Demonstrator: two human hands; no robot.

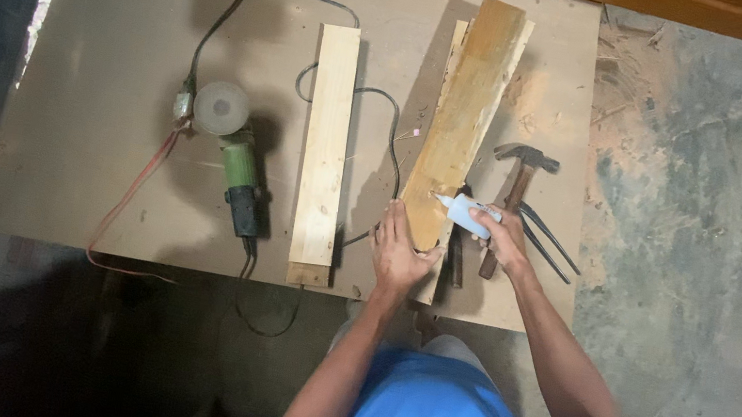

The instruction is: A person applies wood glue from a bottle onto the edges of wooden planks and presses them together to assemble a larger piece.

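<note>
On workbench, right hand grips glue bottle; left hand flat on plank.

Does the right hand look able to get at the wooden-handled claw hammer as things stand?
Probably not yet: the right hand lies right beside the wooden-handled claw hammer with nothing between them, but it is holding a white glue bottle.

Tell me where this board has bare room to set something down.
Bare: the wide stretch of tabletop left of the angle grinder. Crowded: the right side, where both hands, plank, hammer and pliers sit.
</note>
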